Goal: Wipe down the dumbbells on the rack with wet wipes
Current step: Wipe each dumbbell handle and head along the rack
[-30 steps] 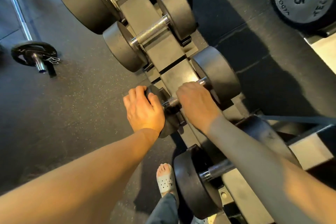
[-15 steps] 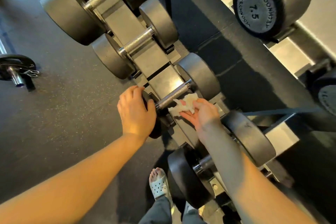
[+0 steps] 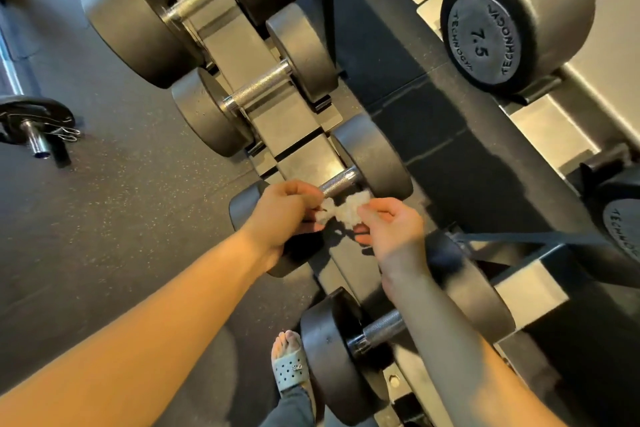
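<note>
— Rubber floor (image 3: 114,191), rack (image 3: 301,146) running twelve to six. And the wipe (image 3: 343,210)?
— Pinched between left hand (image 3: 280,215) and right hand (image 3: 391,229), at six o'clock of the dumbbell (image 3: 341,179). Tugging apart may tear it.

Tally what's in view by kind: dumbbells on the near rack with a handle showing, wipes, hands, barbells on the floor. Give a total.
Dumbbells on the near rack, handle showing: 4
Wipe: 1
Hands: 2, left hand and right hand, both pinching it
Barbell: 1
Total: 8
</note>
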`<state>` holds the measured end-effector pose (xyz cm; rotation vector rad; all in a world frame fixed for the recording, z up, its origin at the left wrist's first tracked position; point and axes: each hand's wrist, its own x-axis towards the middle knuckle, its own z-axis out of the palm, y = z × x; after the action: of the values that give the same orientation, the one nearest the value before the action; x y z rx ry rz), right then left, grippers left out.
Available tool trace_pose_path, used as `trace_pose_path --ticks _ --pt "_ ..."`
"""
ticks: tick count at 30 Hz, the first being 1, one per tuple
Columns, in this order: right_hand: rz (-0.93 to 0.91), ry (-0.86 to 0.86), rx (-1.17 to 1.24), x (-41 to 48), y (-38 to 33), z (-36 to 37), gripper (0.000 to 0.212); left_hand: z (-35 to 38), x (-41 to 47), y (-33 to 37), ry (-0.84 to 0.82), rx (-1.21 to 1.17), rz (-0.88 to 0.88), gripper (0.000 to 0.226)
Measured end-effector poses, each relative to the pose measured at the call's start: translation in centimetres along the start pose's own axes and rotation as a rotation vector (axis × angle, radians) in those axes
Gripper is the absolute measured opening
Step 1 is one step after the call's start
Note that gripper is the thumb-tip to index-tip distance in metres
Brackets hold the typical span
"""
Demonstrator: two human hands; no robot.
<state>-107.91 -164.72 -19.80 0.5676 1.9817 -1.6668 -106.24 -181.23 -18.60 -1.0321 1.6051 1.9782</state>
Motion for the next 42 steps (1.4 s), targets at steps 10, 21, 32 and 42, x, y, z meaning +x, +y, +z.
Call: trace_pose_path --ticks 10,21,32,42 --pt "-0.001 -0.174 0.135 -0.1 0.7 -1.7 0.01 0.4 1.0 0.1 -0.039 0.387 0.128 0.01" --pt "-0.877 0.134 -0.676 2.2 0.1 -2.0 0.012 4.2 6.0 1.2 0.269 0.263 0.182 0.021" --pt "-0.952 0.011 -0.786 10.3 -7.6 1.4 0.014 6.9 6.8 -4.1 0.484 0.747 0.636 0.026" --pt "-0.717 -0.027 -0.692 13.1 -7.7 2.4 0.028 3.2 13.2 2.4 -0.344 0.443 -0.313 0.05"
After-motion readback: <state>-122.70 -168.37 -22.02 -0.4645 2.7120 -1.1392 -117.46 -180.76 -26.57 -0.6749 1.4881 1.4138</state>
